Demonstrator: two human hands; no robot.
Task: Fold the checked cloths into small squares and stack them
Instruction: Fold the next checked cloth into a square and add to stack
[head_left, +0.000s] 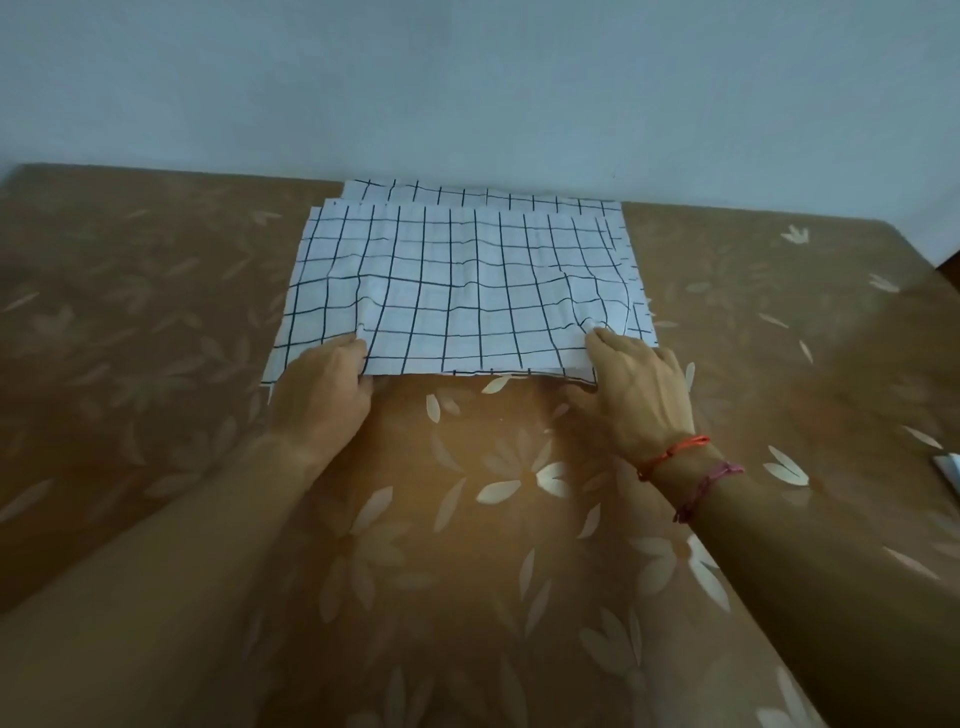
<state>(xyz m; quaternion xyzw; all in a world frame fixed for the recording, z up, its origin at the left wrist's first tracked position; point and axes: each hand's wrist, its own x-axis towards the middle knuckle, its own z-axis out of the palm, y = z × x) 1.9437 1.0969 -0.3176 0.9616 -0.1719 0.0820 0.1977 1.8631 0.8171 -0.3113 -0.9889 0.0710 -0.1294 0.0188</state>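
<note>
A white cloth with a dark checked grid (462, 275) lies spread on top of a pile of like cloths against the wall; another checked cloth (467, 193) shows beyond its far edge. My left hand (322, 389) pinches the top cloth's near edge toward the left. My right hand (639, 395) pinches the same edge toward the right, where the cloth puckers. The near edge is lifted slightly off the table.
The table (156, 322) wears a brown covering printed with pale flowers. A pale wall (467, 78) stands right behind the cloths. A small pale object (949, 467) pokes in at the right edge.
</note>
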